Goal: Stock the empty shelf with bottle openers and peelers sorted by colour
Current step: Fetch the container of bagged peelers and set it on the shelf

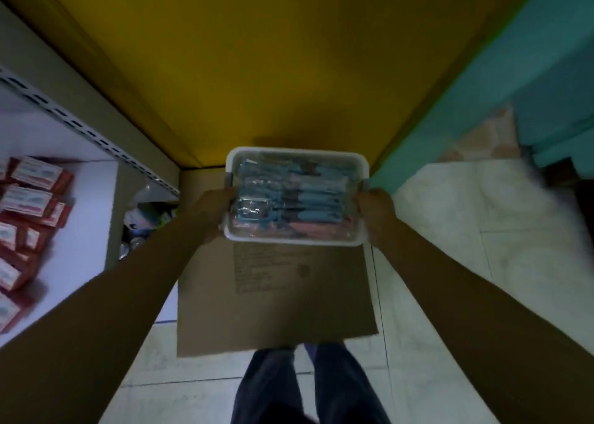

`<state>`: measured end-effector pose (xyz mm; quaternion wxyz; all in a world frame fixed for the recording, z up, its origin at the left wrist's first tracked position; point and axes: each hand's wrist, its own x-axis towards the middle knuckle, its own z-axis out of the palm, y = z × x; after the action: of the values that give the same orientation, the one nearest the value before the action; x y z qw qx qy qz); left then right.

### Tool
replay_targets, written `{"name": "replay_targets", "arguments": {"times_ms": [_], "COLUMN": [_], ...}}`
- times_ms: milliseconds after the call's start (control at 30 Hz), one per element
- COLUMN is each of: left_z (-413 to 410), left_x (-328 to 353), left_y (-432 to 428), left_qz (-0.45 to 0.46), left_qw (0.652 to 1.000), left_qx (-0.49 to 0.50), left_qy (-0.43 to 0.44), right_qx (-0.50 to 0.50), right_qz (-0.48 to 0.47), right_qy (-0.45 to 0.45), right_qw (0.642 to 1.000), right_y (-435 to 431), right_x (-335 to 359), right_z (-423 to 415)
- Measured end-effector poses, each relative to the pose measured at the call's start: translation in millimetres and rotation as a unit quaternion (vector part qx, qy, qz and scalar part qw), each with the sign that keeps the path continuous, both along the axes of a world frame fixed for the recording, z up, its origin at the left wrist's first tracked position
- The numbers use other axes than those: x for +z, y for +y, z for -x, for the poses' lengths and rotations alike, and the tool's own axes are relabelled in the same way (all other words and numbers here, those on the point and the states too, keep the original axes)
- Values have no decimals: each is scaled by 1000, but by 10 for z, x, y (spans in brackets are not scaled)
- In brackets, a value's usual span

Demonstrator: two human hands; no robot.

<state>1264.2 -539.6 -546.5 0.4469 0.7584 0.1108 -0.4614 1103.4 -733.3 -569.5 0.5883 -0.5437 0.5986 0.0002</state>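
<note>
Grasping the white basket [294,241] by its ends, left hand [216,205] at nine o'clock, right hand [375,207] at three, likely steadies the packed tools [299,198].

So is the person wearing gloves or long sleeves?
No. The left arm and right arm are bare as far as the picture shows: no sleeves, gloves, watch or bracelet. The picture is too blurry to tell small rings. The trousers are dark blue.

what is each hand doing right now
left hand: grips the left end of the white basket.
right hand: grips the basket's right end.
</note>
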Motion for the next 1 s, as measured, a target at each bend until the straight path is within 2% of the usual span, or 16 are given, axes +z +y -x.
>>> {"name": "replay_targets", "arguments": {"times_ms": [100,167,267,367,533,667,800,900,1000], "left_z": [174,294,552,986,2132,3433,4930,6091,7223], "left_x": [344,618,980,1247,1626,1934,2186,2296,2352], "left_y": [-146,-319,-650,-1026,-1685,-1956,-1919,-1693,-1302], "left_qz": [-13,-18,15,53,139,181,228,242,257], "left_qw": [996,986,963,933,864,795,727,679,610], "left_qx": [-90,-166,-256,-342,-478,-576,-647,-689,-743], "left_qy": [-6,-24,-77,-99,-78,-67,-35,-82,-97], "right_qx": [-104,-153,-243,-340,-481,-600,-676,-716,-765], "right_qz": [72,87,96,125,190,224,264,279,284], "right_qy": [-6,-9,-22,-36,-28,-48,-58,-32,0], "right_qw": [992,984,965,931,855,767,686,639,579], "right_y": [95,122,130,193,456,868,1439,2023,2715], "right_x": [268,503,843,1188,1743,2189,2539,2649,2669], "right_z": [394,670,1162,1797,3167,4370,5595,6502,7362]}}
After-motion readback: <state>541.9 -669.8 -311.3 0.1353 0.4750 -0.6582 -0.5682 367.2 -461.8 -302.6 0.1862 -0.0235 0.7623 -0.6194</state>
